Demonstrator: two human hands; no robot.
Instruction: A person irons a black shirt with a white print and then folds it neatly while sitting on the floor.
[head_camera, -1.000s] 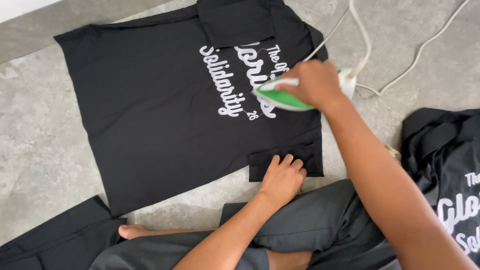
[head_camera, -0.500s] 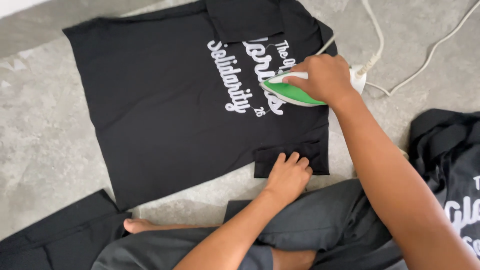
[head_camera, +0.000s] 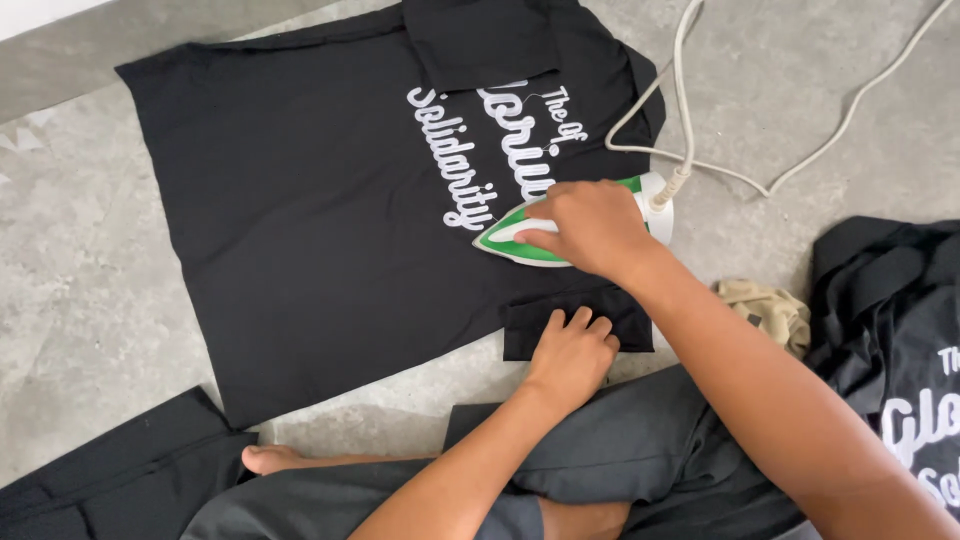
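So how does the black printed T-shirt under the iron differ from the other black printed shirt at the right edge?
The black T-shirt spread on the floor lies flat and shows almost whole; the black shirt at the right edge is crumpled and cut off by the frame. The right hand presses a green and white iron on the first, and the left hand holds its sleeve; nothing touches the second. Both carry white script lettering.

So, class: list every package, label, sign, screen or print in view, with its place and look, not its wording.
No packages, signs or screens.
Print on the spread shirt: white script in curved lines, beside the iron.
Print on the heaped shirt: white script at the right edge, partly cut off.
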